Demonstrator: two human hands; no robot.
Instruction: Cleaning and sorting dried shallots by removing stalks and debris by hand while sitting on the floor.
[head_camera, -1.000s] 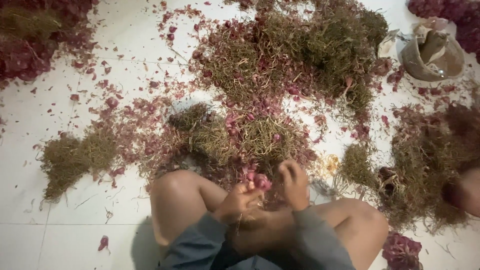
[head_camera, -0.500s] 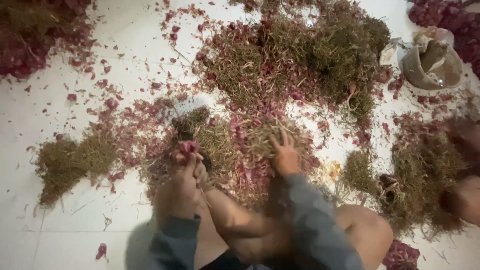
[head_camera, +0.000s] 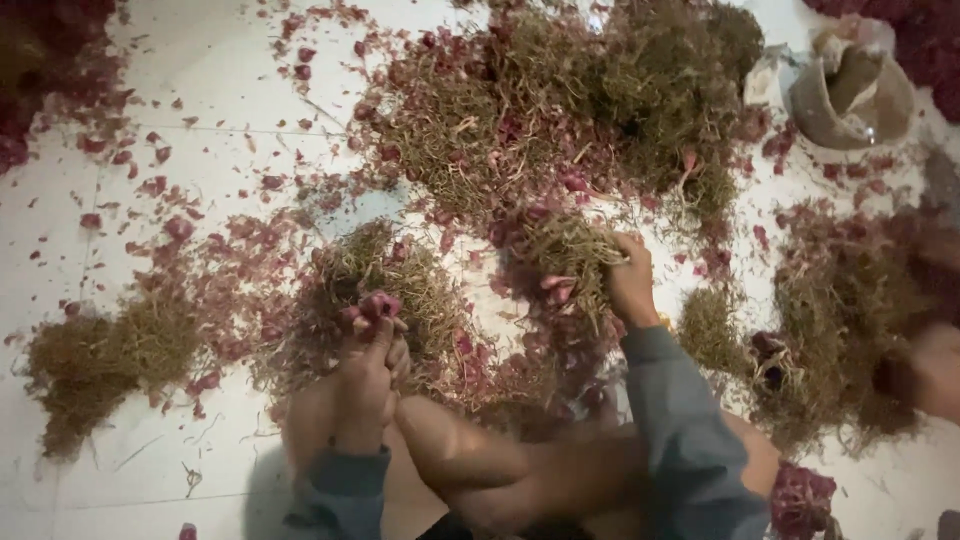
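Note:
My left hand (head_camera: 368, 372) is closed around a small cluster of red shallots (head_camera: 374, 304), held above my bare knee. My right hand (head_camera: 630, 278) reaches forward and grips a tangled bunch of shallots with dry stems (head_camera: 562, 258), pulled from the big heap of stems and bulbs (head_camera: 570, 110) ahead. Both arms wear grey-blue sleeves. My bare knees show at the bottom of the view.
White tiled floor (head_camera: 200, 130) strewn with reddish skins. A small mound of dry roots (head_camera: 100, 355) lies at left, another stem pile (head_camera: 830, 310) at right. A tan sack (head_camera: 850, 90) sits top right. Red shallot heaps fill the top corners (head_camera: 40, 70).
My left hand moved left off my lap with the small cluster of shallots. My right hand stretched forward and grabbed a stemmed bunch from the heap.

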